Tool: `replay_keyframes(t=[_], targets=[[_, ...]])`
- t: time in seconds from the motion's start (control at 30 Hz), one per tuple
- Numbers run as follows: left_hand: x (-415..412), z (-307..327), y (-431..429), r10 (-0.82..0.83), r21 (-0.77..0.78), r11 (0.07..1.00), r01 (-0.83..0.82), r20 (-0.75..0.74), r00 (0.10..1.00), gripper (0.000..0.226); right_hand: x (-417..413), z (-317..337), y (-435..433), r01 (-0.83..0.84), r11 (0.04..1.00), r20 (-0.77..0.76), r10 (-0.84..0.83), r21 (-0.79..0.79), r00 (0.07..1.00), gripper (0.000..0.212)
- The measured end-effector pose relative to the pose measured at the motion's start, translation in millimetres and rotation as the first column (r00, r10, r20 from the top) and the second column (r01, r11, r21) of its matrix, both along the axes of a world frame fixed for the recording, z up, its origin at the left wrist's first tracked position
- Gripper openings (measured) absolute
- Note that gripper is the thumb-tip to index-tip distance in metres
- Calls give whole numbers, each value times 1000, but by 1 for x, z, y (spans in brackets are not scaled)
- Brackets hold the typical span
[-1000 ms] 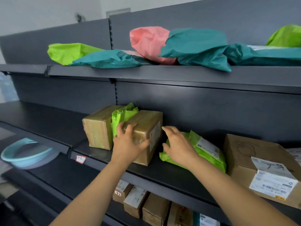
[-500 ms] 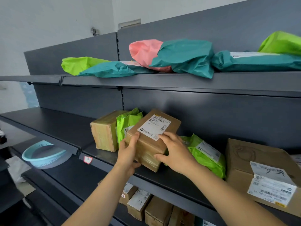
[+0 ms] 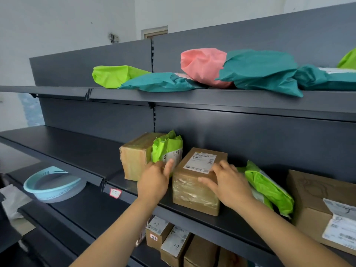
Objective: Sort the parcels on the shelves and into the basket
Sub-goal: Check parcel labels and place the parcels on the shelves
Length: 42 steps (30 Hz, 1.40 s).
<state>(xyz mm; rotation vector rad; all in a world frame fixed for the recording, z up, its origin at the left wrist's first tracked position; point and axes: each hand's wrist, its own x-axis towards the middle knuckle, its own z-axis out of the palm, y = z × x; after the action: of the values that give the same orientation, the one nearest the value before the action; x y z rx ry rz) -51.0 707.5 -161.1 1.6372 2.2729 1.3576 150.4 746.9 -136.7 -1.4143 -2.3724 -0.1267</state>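
Two hands, fingers spread: left hand (image 3: 154, 182) beside the box (image 3: 189, 193), right hand (image 3: 230, 183) atop it.

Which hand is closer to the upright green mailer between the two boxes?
Left. The left hand is in front of the upright green mailer, fingertips at its label; the right hand rests on the labelled box beside it.

Right carton (image 3: 316, 199) cut off (label (image 3: 341, 226) unreadable).
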Motion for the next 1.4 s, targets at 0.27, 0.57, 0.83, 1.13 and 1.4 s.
replay_keyframes(t=[0.27, 0.57, 0.83, 1.13, 1.4], targets=[[-95, 29, 29, 156, 333, 943, 9, -465, 871, 39, -69, 35, -9, 178, 975, 62, -188, 133, 980, 66], [-136, 44, 65, -386, -215, 921, 326, -630, 674, 56, -182, 32, 28, 112, 982, -203, -142, -152, 969, 83], [-152, 33, 83, -369, -3, 906, 423, -493, 788, 36, -178, 33, 37, 315, 948, -374, -305, -35, 876, 30], [-152, 25, 88, -314, 95, 917, 388, -430, 847, 27, -159, 46, 26, 353, 887, -588, -121, 298, 800, 33], [-141, 43, 71, -411, 193, 875, 445, -190, 891, 50, -156, 40, 3, -102, 539, 120, 1, 836, 993, 50]])
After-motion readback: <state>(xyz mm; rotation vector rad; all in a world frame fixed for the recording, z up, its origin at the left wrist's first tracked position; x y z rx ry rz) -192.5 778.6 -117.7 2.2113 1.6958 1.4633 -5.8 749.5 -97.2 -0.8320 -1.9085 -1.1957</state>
